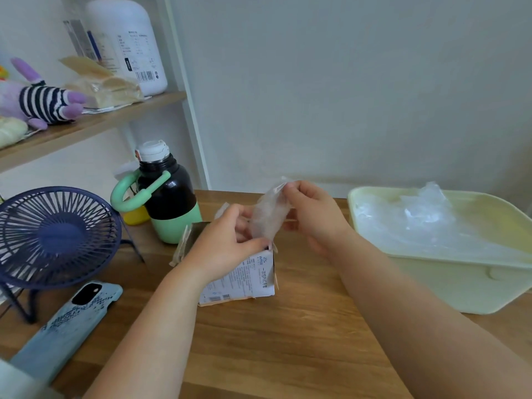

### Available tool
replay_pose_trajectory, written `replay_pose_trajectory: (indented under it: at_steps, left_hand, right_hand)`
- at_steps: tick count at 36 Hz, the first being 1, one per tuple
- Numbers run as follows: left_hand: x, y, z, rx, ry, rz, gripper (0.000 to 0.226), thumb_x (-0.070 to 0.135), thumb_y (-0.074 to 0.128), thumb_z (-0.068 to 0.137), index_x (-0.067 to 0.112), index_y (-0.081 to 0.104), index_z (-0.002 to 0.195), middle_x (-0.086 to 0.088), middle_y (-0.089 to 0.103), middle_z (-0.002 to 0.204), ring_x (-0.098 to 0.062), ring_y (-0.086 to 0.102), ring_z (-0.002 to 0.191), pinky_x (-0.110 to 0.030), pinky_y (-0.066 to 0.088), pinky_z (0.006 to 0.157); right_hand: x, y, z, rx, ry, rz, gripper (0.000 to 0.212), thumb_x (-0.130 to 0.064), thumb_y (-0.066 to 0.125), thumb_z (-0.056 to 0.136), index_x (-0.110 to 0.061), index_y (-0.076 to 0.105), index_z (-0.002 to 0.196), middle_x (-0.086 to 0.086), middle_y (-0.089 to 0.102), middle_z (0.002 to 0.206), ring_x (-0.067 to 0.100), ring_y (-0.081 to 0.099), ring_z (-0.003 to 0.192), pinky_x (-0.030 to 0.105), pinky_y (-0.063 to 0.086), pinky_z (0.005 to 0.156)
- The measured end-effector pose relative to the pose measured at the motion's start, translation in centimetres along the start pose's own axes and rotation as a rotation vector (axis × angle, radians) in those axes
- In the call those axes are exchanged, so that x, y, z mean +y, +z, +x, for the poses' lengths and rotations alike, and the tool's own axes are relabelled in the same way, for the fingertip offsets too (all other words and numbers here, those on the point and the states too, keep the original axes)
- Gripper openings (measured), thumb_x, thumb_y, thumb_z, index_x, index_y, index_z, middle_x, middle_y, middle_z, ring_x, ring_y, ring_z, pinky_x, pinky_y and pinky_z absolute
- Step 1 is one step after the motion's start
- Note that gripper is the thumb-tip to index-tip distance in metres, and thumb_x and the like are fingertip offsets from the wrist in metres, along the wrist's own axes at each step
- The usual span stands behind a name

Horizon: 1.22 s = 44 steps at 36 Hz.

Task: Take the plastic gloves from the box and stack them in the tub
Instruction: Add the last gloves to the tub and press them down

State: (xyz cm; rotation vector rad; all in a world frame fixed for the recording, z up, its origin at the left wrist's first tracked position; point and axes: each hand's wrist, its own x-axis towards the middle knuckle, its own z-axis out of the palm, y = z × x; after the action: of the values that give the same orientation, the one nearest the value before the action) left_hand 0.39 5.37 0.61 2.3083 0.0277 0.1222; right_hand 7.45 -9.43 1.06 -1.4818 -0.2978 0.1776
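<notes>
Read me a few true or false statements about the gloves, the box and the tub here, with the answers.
1. The right hand pinches a glove above the box. True.
2. The tub is empty. False: clear plastic gloves already lie in it.
3. The left hand grips the box. True.
4. The fan stands right of the tub. False: it is far left, beyond the bottle.

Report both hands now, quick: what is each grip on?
Left hand: curled over the box top, beside the plastic glove; whether it holds box or glove cannot be told.
Right hand: pinching the plastic glove's upper end.
</notes>
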Motion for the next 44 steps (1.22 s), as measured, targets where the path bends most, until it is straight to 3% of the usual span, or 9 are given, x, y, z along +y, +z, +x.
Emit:
replay_pose_trajectory:
  at_steps: [6, 13, 18, 22, 27, 32, 36, 39, 44]
  left_hand:
    - [-0.2, -0.1, 0.2, -0.008, 0.013, 0.147, 0.015, 0.035, 0.062, 0.092, 0.029, 0.062, 0.106, 0.018, 0.064, 0.090, 0.006, 0.058, 0.084, -0.014, 0.042, 0.067]
    - [1.2, 0.1, 0.1, 0.118, 0.092, 0.108, 0.020, 0.041, 0.053, 0.095, 0.037, 0.063, 0.112, 0.026, 0.062, 0.095, 0.014, 0.055, 0.087, -0.008, 0.039, 0.067]
    - [3.9, 0.5, 0.4, 0.091, 0.108, -0.552, 0.059, 0.047, 0.067, 0.085, 0.030, 0.046, 0.137, 0.017, 0.060, 0.127, -0.004, 0.060, 0.113, -0.038, 0.045, 0.103]
    - [5.7, 1.9, 0.7, 0.124, 0.187, -0.528, 0.110, 0.057, 0.075, 0.058, 0.042, 0.016, 0.149, 0.018, 0.051, 0.132, -0.002, 0.060, 0.110, -0.028, 0.048, 0.095]
    - [8.4, 4.3, 2.1, 0.199, 0.225, -0.549, 0.010, 0.018, 0.065, 0.089, 0.025, 0.069, 0.096, 0.012, 0.071, 0.084, -0.003, 0.065, 0.081, -0.016, 0.051, 0.073]
    - [10.2, 6.4, 3.9, 0.203, 0.144, -0.643, 0.015, 0.018, 0.059, 0.095, 0.022, 0.066, 0.083, 0.003, 0.068, 0.078, -0.018, 0.066, 0.080, -0.040, 0.053, 0.079]
    - [12.1, 7.7, 4.4, 0.284, 0.208, -0.486, 0.012, 0.026, 0.056, 0.096, 0.025, 0.060, 0.085, 0.008, 0.066, 0.082, -0.002, 0.067, 0.072, -0.033, 0.053, 0.073]
    - [13.8, 8.2, 4.3, 0.238, 0.294, -0.392, 0.010, 0.024, 0.055, 0.096, 0.023, 0.061, 0.088, 0.011, 0.064, 0.078, 0.003, 0.063, 0.062, -0.023, 0.051, 0.065]
    - [14.2, 8.0, 5.3, 0.175, 0.255, -0.551, 0.012, 0.017, 0.055, 0.097, 0.022, 0.062, 0.089, 0.012, 0.063, 0.077, 0.000, 0.059, 0.057, -0.015, 0.046, 0.057]
  right_hand:
    - [-1.0, -1.0, 0.3, 0.199, -0.031, 0.207, 0.028, -0.022, 0.044, 0.099, -0.020, 0.054, 0.072, -0.003, 0.059, 0.072, 0.018, 0.056, 0.067, 0.030, 0.045, 0.059]
    - [-2.7, -2.4, -0.5, 0.011, 0.024, 0.615, 0.020, -0.014, 0.034, 0.098, -0.011, 0.054, 0.102, 0.009, 0.058, 0.088, 0.024, 0.057, 0.073, 0.031, 0.048, 0.063]
    - [-3.4, -4.1, -1.5, -0.068, 0.053, 0.634, 0.030, -0.014, 0.034, 0.099, -0.003, 0.058, 0.112, 0.013, 0.063, 0.100, 0.029, 0.061, 0.090, 0.037, 0.050, 0.076]
    - [-3.7, -5.7, -2.3, -0.054, 0.143, 0.454, 0.027, -0.009, 0.037, 0.096, -0.001, 0.059, 0.108, 0.013, 0.062, 0.089, 0.029, 0.059, 0.082, 0.038, 0.047, 0.073]
    - [-4.1, -8.6, -3.3, 0.040, 0.131, 0.212, 0.017, -0.003, 0.044, 0.091, -0.003, 0.061, 0.093, 0.011, 0.059, 0.079, 0.025, 0.058, 0.067, 0.036, 0.047, 0.063]
    - [-5.2, -11.5, -4.0, 0.339, -0.012, 0.065, 0.014, -0.036, 0.054, 0.088, -0.022, 0.055, 0.088, 0.002, 0.057, 0.093, 0.018, 0.051, 0.078, 0.031, 0.044, 0.068]
    - [-6.6, -13.2, -6.1, 0.080, -0.108, -0.089, 0.064, -0.072, 0.061, 0.064, -0.029, 0.053, 0.111, -0.011, 0.055, 0.107, 0.010, 0.055, 0.100, 0.031, 0.045, 0.088]
    - [-6.9, -13.3, -7.4, 0.012, -0.093, -0.463, 0.085, -0.050, 0.079, 0.066, -0.036, 0.035, 0.137, -0.023, 0.044, 0.112, 0.003, 0.053, 0.108, 0.020, 0.046, 0.086]
    - [-6.9, -14.6, -6.3, 0.379, -0.172, -0.303, 0.009, -0.024, 0.067, 0.085, -0.025, 0.059, 0.087, -0.004, 0.060, 0.080, 0.012, 0.057, 0.068, 0.030, 0.051, 0.068]
